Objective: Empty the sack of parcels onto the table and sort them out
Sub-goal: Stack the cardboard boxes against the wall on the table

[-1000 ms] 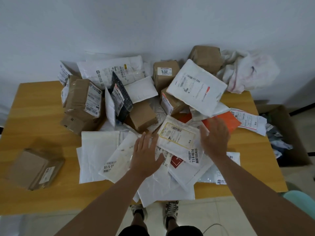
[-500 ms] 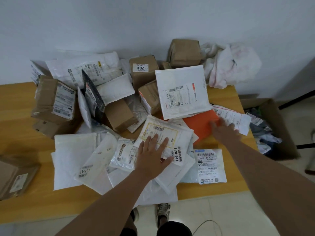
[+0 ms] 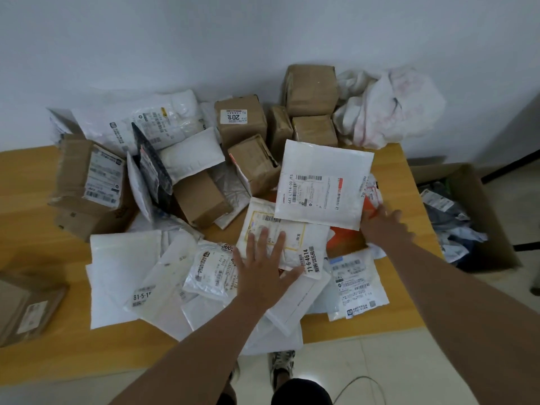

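Dim, flat indoor light through my wide head camera

The room is evenly and softly lit with a cool cast on the white wall (image 3: 263, 39); no source shows, and the parcels throw only faint shadows on the wooden table (image 3: 29, 176). My right hand (image 3: 382, 226) is smeared with motion blur, while my left hand (image 3: 263, 267) is sharper. Small label print stays soft, and the table edge bows toward the corners.
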The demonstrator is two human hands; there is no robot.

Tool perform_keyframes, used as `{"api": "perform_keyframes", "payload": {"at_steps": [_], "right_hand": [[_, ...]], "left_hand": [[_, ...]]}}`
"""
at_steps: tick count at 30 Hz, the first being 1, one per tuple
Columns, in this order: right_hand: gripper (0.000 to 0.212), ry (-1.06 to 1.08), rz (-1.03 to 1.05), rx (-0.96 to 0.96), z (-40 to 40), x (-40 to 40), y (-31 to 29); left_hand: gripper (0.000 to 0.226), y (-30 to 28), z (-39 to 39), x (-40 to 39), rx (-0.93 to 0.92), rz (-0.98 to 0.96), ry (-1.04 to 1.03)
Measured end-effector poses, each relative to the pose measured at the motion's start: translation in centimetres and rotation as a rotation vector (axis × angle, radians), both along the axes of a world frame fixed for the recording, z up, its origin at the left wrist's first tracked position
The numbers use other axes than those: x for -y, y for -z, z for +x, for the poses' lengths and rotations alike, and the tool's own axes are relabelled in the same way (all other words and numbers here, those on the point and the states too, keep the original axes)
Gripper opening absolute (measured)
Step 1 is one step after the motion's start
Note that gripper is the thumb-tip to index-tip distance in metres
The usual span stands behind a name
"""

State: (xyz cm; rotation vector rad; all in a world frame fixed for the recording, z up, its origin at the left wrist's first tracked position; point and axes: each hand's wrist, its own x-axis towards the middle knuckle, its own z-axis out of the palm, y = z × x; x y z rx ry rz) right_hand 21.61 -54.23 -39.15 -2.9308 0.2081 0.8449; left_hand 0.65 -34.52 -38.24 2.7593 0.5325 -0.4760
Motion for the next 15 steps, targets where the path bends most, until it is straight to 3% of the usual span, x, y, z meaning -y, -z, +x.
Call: {"api": "perform_keyframes", "payload": {"at_steps": [3,5,7,9,12,15], "right_hand": [[0.047,0.034,0.086,0.026,-1.2,-0.6,-0.4],[0.05,0.118,0.064,0.071,-1.1,-1.0,-1.7],[0.054,0.156,0.136,0.291,-1.0,-2.1,-3.2],[0.062,0.105,0.412,0.464,-1.1,-4.1,-4.2],[0.102,0.081,0.647,0.285,-2.1,-7.1,-3.9],[0.112,0.137,0.64,0.21,-2.6,-6.7,-2.9]], "left_hand": [[0.087,-0.4,0.8,0.7,-0.013,-0.018,-0.012],[0.085,-0.5,1.0,1.0,0.01,-0.036,-0.002],[0.083,-0.4,1.1,1.2,0.059,-0.06,0.004],[0.082,-0.2,1.1,1.4,0.118,-0.078,-0.002],[0.079,0.2,1.1,1.5,0.171,-0.12,-0.023],[0.072,0.6,1.0,1.2,0.249,-0.162,-0.023]]}}
